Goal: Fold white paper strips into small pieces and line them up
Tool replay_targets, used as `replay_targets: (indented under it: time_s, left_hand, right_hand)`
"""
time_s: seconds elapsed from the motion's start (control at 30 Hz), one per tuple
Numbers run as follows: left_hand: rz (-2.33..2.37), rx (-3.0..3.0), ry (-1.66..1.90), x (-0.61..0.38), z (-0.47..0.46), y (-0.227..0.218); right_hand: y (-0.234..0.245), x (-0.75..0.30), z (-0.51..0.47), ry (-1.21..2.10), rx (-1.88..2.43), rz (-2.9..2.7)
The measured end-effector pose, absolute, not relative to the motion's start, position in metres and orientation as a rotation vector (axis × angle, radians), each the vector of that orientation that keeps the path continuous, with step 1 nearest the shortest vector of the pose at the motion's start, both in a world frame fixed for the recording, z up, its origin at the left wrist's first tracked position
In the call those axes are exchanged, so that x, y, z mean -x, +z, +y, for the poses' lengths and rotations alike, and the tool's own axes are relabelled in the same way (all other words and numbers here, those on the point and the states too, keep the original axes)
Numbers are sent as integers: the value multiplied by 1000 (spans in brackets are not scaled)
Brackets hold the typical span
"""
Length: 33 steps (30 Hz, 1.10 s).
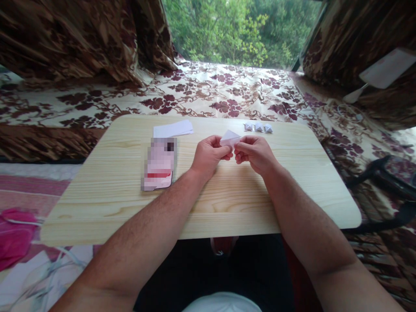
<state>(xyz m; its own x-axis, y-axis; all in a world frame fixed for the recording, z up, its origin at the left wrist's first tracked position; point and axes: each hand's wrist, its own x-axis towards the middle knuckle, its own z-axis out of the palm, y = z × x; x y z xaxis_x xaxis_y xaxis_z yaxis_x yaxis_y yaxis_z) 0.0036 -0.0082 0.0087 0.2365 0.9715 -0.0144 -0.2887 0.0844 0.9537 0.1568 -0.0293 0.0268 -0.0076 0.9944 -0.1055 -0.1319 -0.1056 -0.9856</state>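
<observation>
Between my two hands is a small piece of white paper [230, 137], folded to a point at its top. My left hand [212, 152] pinches its left side between thumb and fingers. On the other side, the thumb and curled fingers of my right hand [254, 151] grip the lower right edge. Both hands are just above the middle of the wooden table [227, 208]. Beyond my right hand stand three small folded paper pieces [258, 127] in a row. A stack of white paper strips [173, 129] lies past my left hand.
A blurred-out phone-like object [159, 164] lies on the table left of my left forearm. The table's rounded far edge meets a ledge with flowered cloth [224, 91] below a window. A dark chair frame [383, 195] stands at the right, and a pink cloth [16, 238] lies low at the left.
</observation>
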Motion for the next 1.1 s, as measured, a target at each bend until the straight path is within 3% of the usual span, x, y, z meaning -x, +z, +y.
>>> replay_targets:
  time_s: [1.1]
  left_hand:
    - [859, -1067, 1019, -4, -8, 10]
  right_hand:
    - [24, -157, -28, 1288, 1218, -1161]
